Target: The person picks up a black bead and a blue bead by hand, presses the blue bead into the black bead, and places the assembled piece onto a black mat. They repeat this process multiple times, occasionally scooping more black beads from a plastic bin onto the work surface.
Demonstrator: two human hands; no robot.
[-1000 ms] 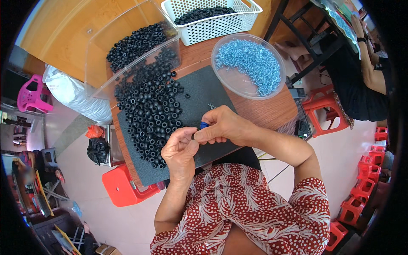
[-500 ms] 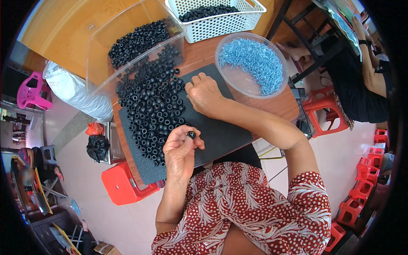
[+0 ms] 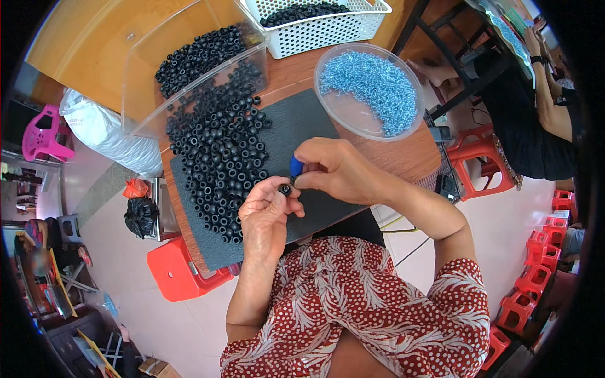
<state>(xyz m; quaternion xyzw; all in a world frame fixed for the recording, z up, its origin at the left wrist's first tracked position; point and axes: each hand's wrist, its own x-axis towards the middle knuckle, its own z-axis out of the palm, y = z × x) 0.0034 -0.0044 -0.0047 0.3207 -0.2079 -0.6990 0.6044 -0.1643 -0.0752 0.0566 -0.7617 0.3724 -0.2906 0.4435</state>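
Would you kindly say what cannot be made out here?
Head view: part of the blue object, hidden by the right hand.
Head view: sides of the held black bead, covered by the left hand.
Head view: back of the white basket, cut by the top edge.

Way open over dark mat point(image 3: 296, 118) beyond right grip point(image 3: 337, 167); black bead pile point(image 3: 220, 167) blocks left, round tub point(image 3: 348, 113) right

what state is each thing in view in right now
Left hand, closed on a black ring-shaped piece
Right hand, bent, blue item against it, grip unclear
Clear box, uncovered, black pieces inside
White basket, upright, uncovered
Round tray, partly covered by blue beads
Dark mat, flat, partly under loose black heap
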